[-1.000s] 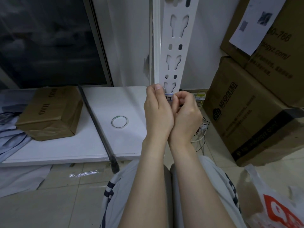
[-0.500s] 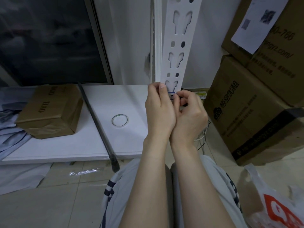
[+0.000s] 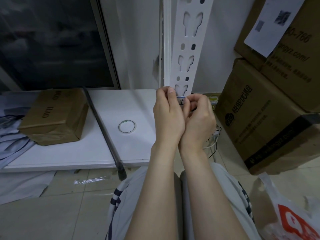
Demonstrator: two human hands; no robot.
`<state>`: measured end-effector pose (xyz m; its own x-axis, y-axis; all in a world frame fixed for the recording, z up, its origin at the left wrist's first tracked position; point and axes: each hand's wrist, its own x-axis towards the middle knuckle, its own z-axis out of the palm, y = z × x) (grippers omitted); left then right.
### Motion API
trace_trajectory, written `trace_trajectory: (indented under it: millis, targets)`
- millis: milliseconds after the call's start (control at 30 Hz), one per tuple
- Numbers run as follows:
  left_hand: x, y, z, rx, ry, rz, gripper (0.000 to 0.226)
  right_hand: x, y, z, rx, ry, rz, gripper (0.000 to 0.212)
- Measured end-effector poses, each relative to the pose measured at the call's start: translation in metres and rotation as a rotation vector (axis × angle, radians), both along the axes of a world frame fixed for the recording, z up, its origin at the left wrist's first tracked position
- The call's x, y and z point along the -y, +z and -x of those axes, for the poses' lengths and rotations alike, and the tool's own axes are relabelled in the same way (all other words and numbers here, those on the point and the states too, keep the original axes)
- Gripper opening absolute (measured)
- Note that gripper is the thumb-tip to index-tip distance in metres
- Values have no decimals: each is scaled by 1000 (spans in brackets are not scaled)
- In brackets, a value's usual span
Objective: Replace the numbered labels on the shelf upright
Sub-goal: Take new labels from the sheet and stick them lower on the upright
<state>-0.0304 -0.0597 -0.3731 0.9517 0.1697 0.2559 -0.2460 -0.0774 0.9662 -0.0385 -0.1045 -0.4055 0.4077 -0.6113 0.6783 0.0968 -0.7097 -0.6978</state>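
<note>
A white shelf upright (image 3: pixel 188 49) with keyhole slots stands against the wall at the centre. Low on it sits a small white label (image 3: pixel 181 101) with a blue top edge and a handwritten mark. My left hand (image 3: pixel 167 115) grips the upright's left edge at label height, thumb on the front face. My right hand (image 3: pixel 199 116) is beside it, touching it at the wrist, with curled fingers pinching the label's right end. Most of the label is hidden by my fingers.
A roll of clear tape (image 3: pixel 127 126) lies on a white board (image 3: pixel 135 149) on the floor, with a black rod (image 3: pixel 103 129) and a brown box (image 3: pixel 55 116) to its left. Stacked cardboard cartons (image 3: pixel 270 110) stand on the right. A plastic bag (image 3: pixel 290 217) lies at the bottom right.
Both hands stay at the foot of the upright. My right fingers have shifted slightly on the label, which shows a little more than before.
</note>
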Motion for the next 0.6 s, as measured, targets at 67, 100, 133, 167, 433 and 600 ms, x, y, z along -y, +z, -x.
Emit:
trace_trajectory:
  millis: [67, 100, 133, 167, 433, 600]
  targets:
    - [1, 0, 0, -7, -3, 16, 20, 0, 1, 2, 8, 7, 6, 8]
    - [1, 1, 0, -10, -4, 21, 20, 1, 1, 2, 10, 7, 14, 9]
    - [1, 1, 0, -11, -5, 21, 20, 1, 1, 3, 14, 8, 22, 8]
    - [1, 1, 1, -10, -4, 18, 20, 2, 1, 3, 21, 11, 29, 6]
    - [-1, 2, 1, 3, -5, 0, 19, 2, -1, -1, 20, -18, 51, 4]
    - [-1, 1, 0, 3, -1, 5, 20, 0, 0, -3, 8, 4, 4, 6]
